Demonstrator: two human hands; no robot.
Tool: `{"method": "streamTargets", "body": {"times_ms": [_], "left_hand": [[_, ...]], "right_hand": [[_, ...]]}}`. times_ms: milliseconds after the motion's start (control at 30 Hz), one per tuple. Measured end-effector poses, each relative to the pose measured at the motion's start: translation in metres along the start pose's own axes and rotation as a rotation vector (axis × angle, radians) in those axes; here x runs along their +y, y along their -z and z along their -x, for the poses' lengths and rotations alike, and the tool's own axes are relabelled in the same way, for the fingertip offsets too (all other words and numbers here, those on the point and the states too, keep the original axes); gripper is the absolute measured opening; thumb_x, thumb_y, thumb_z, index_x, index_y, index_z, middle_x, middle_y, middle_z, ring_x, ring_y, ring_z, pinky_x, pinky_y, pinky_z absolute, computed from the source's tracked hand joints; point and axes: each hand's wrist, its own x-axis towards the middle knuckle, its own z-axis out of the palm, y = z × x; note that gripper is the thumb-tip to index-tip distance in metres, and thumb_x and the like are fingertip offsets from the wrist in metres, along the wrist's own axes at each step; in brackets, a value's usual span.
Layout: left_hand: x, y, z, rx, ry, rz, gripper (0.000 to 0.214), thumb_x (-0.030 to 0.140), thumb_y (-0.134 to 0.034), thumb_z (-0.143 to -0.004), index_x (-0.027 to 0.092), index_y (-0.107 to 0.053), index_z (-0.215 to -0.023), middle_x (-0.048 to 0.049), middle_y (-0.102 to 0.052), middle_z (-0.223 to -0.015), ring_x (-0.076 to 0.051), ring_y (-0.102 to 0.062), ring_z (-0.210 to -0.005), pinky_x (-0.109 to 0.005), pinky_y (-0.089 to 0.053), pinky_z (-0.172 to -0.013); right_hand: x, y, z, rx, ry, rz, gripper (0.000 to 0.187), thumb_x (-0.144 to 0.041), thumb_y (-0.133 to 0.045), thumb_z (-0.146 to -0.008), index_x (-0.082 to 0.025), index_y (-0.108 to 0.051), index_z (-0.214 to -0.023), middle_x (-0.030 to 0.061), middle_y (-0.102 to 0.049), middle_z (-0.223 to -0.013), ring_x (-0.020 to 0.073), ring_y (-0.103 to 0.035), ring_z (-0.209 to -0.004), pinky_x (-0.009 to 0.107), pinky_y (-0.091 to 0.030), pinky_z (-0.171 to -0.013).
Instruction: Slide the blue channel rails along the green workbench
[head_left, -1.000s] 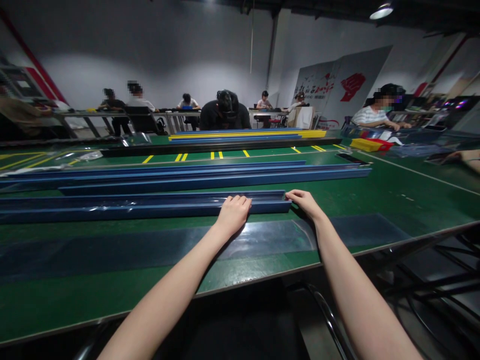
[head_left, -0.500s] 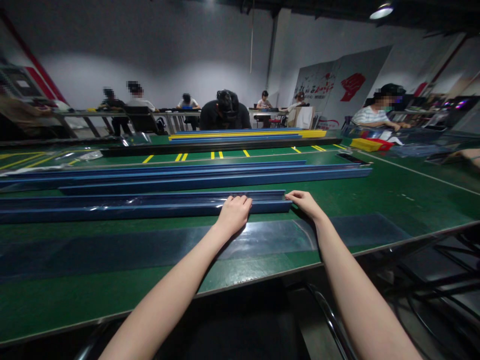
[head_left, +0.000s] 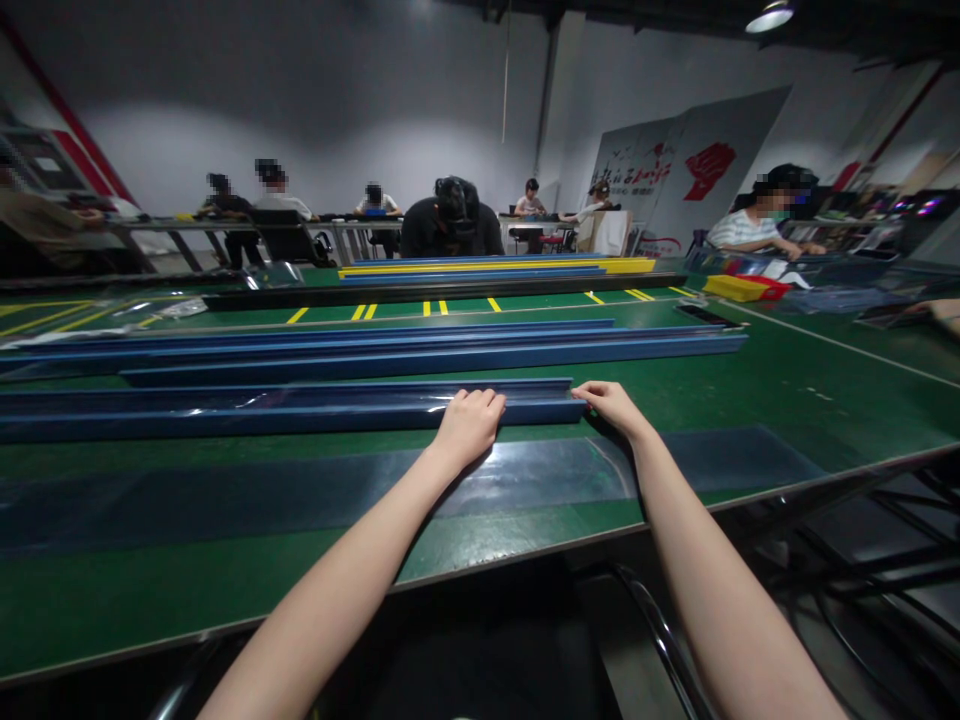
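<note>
A long blue channel (head_left: pixel 300 424) with raised side walls lies across the green table, a shiny clear film (head_left: pixel 360 398) inside it. My left hand (head_left: pixel 471 425) is closed over the near wall close to the right end, its fingertips reaching into the channel. At that end my right hand (head_left: pixel 609 402) is pinched, thumb and fingers together at the channel's opening. What the pinch holds, if anything, is too small to make out. Below both hands a flat clear plastic strip (head_left: pixel 547 470) lies along the table's near side, passing under my forearms.
More blue channels (head_left: pixel 450 355) lie just beyond, with a dark phone (head_left: pixel 699 315) near their right end. Farther back are a black channel (head_left: pixel 450 293) and a yellow one (head_left: pixel 630 266). Yellow and red trays (head_left: pixel 735 288) stand at right. Several people sit around.
Both hands keep almost the same place and grip on the channel. The whole view has shifted very slightly; nothing else has visibly moved.
</note>
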Motion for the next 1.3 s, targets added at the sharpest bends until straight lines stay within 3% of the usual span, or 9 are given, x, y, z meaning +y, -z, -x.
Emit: {"method": "streamTargets", "body": {"times_ms": [367, 1300], "left_hand": [[0.0002, 0.0008, -0.0002, 0.002, -0.004, -0.011, 0.021, 0.02, -0.034, -0.09, 0.016, -0.055, -0.088, -0.0062, -0.061, -0.083, -0.019, -0.056, -0.078, -0.032, -0.032, -0.064], [-0.0002, 0.0024, -0.0009, -0.028, 0.006, 0.019, 0.023, 0.019, -0.033, -0.09, 0.016, -0.055, -0.092, -0.008, -0.061, -0.084, -0.019, -0.056, -0.08, -0.032, -0.033, -0.066]], "right_hand": [[0.0003, 0.0, 0.0002, 0.013, 0.011, 0.118, 0.036, -0.051, -0.057, -0.058, -0.015, -0.063, -0.059, 0.0012, -0.056, -0.054, 0.0113, -0.046, -0.054, 0.025, -0.033, -0.056], [-0.0016, 0.0007, 0.002, -0.008, -0.008, 0.106, 0.041, -0.056, -0.057, -0.056, -0.015, -0.062, -0.055, 0.0016, -0.054, -0.051, 0.0116, -0.045, -0.054, 0.026, -0.032, -0.054]]}}
